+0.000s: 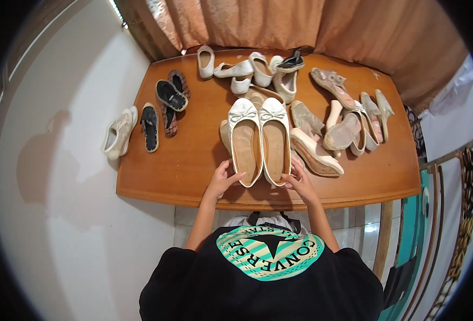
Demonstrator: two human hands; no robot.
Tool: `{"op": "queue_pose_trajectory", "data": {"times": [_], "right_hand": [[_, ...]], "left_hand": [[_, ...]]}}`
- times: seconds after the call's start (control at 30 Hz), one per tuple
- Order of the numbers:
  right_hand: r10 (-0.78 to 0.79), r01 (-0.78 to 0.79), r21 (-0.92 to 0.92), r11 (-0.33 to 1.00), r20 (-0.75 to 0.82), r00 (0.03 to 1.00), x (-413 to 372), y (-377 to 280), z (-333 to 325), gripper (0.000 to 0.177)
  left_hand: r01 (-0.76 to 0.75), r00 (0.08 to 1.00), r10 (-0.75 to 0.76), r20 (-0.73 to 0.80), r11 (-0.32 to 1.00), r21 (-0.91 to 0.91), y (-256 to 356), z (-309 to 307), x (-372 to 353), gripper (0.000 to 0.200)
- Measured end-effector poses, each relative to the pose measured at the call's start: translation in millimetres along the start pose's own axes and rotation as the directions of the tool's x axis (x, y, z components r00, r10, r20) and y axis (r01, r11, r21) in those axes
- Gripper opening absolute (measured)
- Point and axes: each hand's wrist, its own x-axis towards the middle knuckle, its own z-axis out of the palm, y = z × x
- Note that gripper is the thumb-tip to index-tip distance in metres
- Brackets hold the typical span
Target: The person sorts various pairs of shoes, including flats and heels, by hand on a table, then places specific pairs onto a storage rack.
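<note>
Two white ballet flats with small bows on the toes are held up side by side above the table, toes pointing away from me. My left hand (225, 180) grips the left ballet flat (245, 142) at its heel, with the thumb inside the shoe. At the heel of the right ballet flat (275, 140), my right hand (299, 182) is closed in the same way. The two shoes touch along their inner sides. Behind them, partly hidden, lie other pale shoes on the table.
The wooden table (194, 182) carries black slip-ons (150, 127) at left and a white shoe (120, 132) at its left edge. White flats (206, 61) stand along the back. Wedge shoes (316, 152) and beige sandals (332, 87) crowd the right. Curtains (258, 24) hang behind.
</note>
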Motion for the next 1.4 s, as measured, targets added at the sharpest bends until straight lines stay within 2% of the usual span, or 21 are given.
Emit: {"op": "queue_pose_trajectory", "data": {"times": [0.1,0.17,0.23,0.37,0.43,0.5,0.57,0.77,0.9,1.13,1.27,1.4], "right_hand": [[-0.025,0.029,0.056,0.998,-0.064,0.998,-14.3,-2.5,-12.3,0.067],[-0.044,0.053,0.084,0.995,-0.111,0.993,-27.0,4.4,-20.3,0.067],[-0.098,0.117,0.105,0.988,-0.172,0.98,-42.1,3.3,-29.5,0.067],[-0.097,0.128,0.114,0.985,-0.243,0.965,-77.6,8.1,-52.0,0.067],[-0.128,0.172,0.134,0.976,-0.284,0.95,-96.3,19.4,-58.5,0.068],[-0.109,0.164,0.133,0.978,-0.349,0.931,-120.0,19.6,-63.0,0.067],[-0.09,0.157,0.13,0.979,-0.413,0.906,-144.9,19.6,-68.9,0.067],[-0.094,0.22,0.176,0.959,-0.536,0.839,-226.8,31.0,-85.5,0.067],[-0.092,0.246,0.156,0.957,-0.638,0.764,-284.2,45.8,-99.1,0.066],[-0.077,0.32,0.159,0.934,-0.785,0.615,-394.5,82.7,-117.9,0.069],[-0.063,0.397,0.14,0.907,-0.887,0.457,-460.9,106.6,-119.8,0.07],[-0.041,0.43,0.071,0.9,-0.968,0.247,-528.3,114.8,-107.4,0.069]], "left_hand": [[-0.019,0.996,0.015,0.09,0.999,0.035,7.7,20.1,5.4,0.049],[0.08,0.987,-0.085,0.136,0.996,0.04,10.5,34.2,4.9,0.048],[0.095,0.977,-0.098,0.19,0.995,0.024,5.3,49.3,8.3,0.049],[0.141,0.961,-0.137,0.242,0.99,0.0,-5.8,83.7,6.8,0.053],[0.16,0.945,-0.171,0.279,0.985,0.061,-2.6,99.6,2.1,0.054],[0.189,0.921,-0.221,0.322,0.974,0.125,-1.9,117.5,-2.6,0.056],[0.208,0.897,-0.226,0.379,0.974,0.088,-5.1,135.1,-6.0,0.061],[0.226,0.782,-0.27,0.561,0.963,0.148,-40.4,187.0,-23.0,0.062],[0.258,0.729,-0.333,0.598,0.943,0.209,-54.0,235.8,-52.4,0.06],[0.18,0.593,-0.359,0.721,0.931,0.316,-86.0,324.4,-104.1,0.059],[0.174,0.457,-0.376,0.806,0.927,0.333,-104.5,385.5,-140.5,0.059],[0.188,0.246,-0.448,0.859,0.892,0.411,-128.1,449.9,-178.4,0.057]]}}
